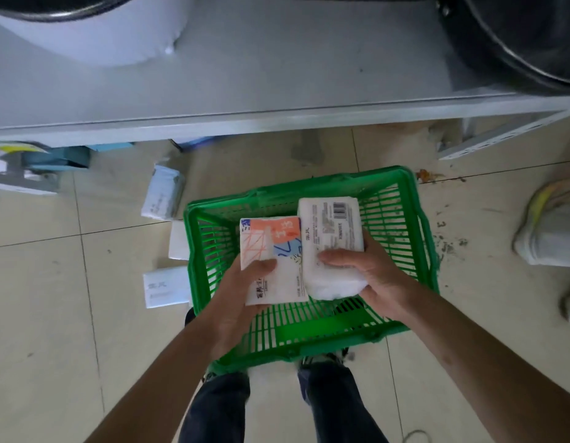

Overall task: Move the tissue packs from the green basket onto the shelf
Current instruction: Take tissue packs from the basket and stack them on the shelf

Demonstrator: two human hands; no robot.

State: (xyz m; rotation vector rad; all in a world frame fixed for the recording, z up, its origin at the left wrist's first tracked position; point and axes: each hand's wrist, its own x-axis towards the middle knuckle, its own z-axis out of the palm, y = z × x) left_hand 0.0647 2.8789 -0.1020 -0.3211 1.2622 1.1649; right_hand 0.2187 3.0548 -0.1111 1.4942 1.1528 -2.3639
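Now my left hand (245, 292) grips the patterned pack (272, 251), my right hand (370, 273) the white pack (331, 231); the shelf (277, 75) lies straight ahead, above the green basket (414, 219).

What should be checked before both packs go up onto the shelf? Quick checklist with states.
1. Left hand gripping patterned tissue pack: ok.
2. Right hand gripping white tissue pack: ok.
3. Both packs lifted above the green basket: ok.
4. Free space on the grey shelf between the white container and black pot: ok.
5. Basket emptied: cannot tell, the packs hide its floor.
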